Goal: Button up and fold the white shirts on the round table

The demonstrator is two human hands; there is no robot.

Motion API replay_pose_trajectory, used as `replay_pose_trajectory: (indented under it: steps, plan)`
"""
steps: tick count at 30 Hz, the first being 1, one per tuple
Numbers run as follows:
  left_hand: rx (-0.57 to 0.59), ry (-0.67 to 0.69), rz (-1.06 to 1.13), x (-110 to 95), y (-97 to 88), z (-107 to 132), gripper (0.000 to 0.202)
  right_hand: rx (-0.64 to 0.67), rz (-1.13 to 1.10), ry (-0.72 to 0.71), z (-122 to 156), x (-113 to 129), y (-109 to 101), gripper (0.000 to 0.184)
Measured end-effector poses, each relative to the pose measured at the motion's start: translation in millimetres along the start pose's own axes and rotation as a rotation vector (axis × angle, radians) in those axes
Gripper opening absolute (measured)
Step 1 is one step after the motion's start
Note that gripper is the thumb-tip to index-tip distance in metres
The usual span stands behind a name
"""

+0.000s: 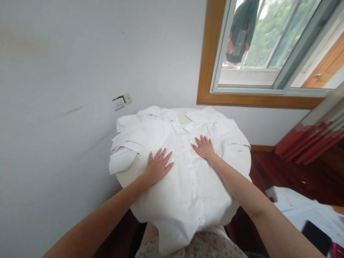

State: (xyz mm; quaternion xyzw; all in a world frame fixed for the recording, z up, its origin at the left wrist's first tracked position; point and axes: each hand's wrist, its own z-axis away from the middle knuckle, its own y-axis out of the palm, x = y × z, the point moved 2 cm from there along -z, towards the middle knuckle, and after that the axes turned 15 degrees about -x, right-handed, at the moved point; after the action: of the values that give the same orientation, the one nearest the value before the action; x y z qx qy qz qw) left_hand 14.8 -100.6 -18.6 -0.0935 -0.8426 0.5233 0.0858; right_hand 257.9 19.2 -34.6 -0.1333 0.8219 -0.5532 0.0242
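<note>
A white short-sleeved shirt lies spread front side up over a round pale table, its collar towards the wall and its hem hanging over the near edge. My left hand rests flat on the left front of the shirt, fingers spread. On the right front, beside the button placket, my right hand also lies flat with its fingers apart. The left sleeve area is bunched in folds, while the right sleeve reaches the table's right edge.
The table stands against a white wall with a socket. A wood-framed window is at the back right, near a red and beige curtain. At lower right, a dark phone lies on white cloth or paper.
</note>
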Motion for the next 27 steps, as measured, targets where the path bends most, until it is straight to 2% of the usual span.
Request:
replay_pose_trajectory:
  steps: [3, 5, 7, 10, 13, 15, 19, 23, 25, 27]
  plan:
    - [0.118, 0.005, -0.025, -3.1, -9.8, -8.0, 0.055, -0.024, 0.009, -0.011, 5.9, 4.5, -2.6, 0.067]
    - [0.203, 0.003, -0.055, -6.2, -17.7, -26.5, 0.053, -0.026, 0.015, -0.001, 8.0, 6.7, -4.6, 0.066]
    - [0.228, -0.007, -0.093, -11.5, -23.8, -54.3, 0.049, -0.024, 0.014, 0.003, 9.1, 8.6, -6.9, 0.066]
    - [0.094, -0.011, -0.09, -22.5, -21.2, -100.2, 0.045, -0.019, 0.01, 0.001, 10.1, 11.1, -9.2, 0.065]
    - [-0.112, 0.064, -0.006, -29.9, 1.3, -128.5, 0.043, -0.034, 0.004, -0.008, 12.0, 13.8, -8.6, 0.065]
    - [-0.134, 0.124, 0.067, -29.0, 24.6, -132.8, 0.045, -0.053, 0.0, -0.02, 14.4, 15.2, -6.9, 0.065]
    - [-0.074, 0.091, 0.145, -15.9, 62.2, -126.2, 0.048, -0.08, 0.003, -0.026, 16.4, 16.4, -7.2, 0.064]
    - [-0.065, 0.079, 0.156, -8.8, 70.9, -124.5, 0.05, -0.008, 0.008, -0.041, -3.1, 18.4, -21.0, 0.062]
    - [-0.067, 0.085, 0.162, -8.7, 70.4, -125.4, 0.05, 0.039, 0.02, -0.038, -21.2, 19.8, -28.1, 0.055]
    - [-0.083, 0.091, 0.168, -8.7, 70.5, -125.8, 0.049, 0.016, 0.019, -0.047, -38.5, 21.1, -30.0, 0.045]
